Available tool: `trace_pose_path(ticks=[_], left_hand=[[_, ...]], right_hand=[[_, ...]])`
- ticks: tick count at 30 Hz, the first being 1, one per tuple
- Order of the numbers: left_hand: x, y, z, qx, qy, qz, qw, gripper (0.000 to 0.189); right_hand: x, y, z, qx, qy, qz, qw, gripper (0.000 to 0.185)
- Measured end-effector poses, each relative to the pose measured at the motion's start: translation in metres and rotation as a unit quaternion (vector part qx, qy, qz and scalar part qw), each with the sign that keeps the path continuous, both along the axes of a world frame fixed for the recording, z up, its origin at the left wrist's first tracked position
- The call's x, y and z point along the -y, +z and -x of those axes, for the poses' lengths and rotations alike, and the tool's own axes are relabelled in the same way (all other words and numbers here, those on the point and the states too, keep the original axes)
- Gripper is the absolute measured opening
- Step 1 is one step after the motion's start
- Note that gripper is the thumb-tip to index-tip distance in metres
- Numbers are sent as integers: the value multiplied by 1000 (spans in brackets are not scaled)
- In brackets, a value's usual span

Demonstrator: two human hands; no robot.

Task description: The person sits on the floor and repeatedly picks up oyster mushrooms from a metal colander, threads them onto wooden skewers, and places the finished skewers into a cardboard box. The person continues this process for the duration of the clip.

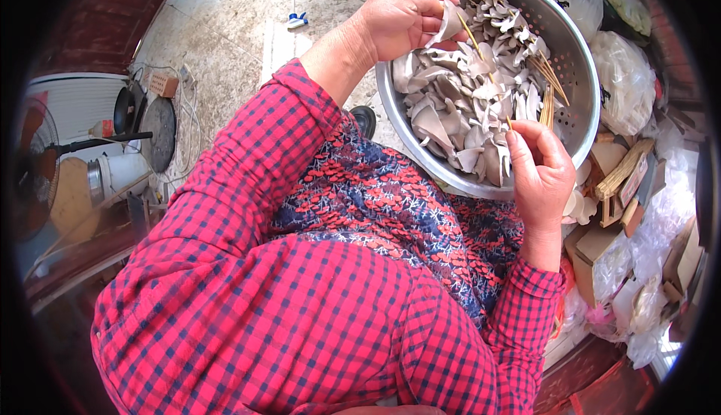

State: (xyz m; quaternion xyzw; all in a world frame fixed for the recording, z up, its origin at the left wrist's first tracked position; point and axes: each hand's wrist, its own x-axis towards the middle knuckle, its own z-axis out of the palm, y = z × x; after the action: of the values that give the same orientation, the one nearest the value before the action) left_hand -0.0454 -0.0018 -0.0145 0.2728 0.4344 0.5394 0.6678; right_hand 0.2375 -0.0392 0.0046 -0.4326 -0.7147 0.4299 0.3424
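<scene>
A steel colander (586,91) with a perforated wall holds many torn grey oyster mushroom pieces (450,96). My left hand (403,20), at its upper left rim, grips one mushroom piece (449,23) beside the tip of a bamboo skewer (476,43). Near the lower right rim, my right hand (543,170) pinches the skewer's other end between thumb and forefinger. The skewer slants across above the loose pieces. Threaded mushroom skewers (515,26) lie at the colander's upper right, their bare sticks pointing down right. A bundle of bare skewers (547,108) rests just above my right hand.
Plastic bags (622,80) stand right of the colander. Below them are a wooden stick bundle (625,168), a cardboard box (591,251) and loose plastic wrapping. A fan (36,167), a black pan (125,109) and cables are at the far left. A spray nozzle (297,20) lies on the floor.
</scene>
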Motion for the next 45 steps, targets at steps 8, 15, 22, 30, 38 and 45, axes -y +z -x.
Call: trace_pose_path(ticks=[8,15,22,30,38,45], left_hand=[[6,3,-16,39,82,27,995,25],[-1,-11,-11,68,138,27,988,19],[1,-2,-15,-6,137,21,990,16],[18,16,-45,-102,74,78,989,21],[18,15,-47,-116,79,79,987,22],[6,9,-19,-521,11,-26,853,26]], right_hand=[[-3,0,-2,23,-25,-8,999,10],[-1,-1,-1,33,-9,-6,999,9],[-1,0,0,37,-4,-9,999,9],[1,-2,2,59,-16,-67,996,9],[0,-1,3,78,-14,-80,994,9],[-7,-3,-4,56,-47,-55,996,12]])
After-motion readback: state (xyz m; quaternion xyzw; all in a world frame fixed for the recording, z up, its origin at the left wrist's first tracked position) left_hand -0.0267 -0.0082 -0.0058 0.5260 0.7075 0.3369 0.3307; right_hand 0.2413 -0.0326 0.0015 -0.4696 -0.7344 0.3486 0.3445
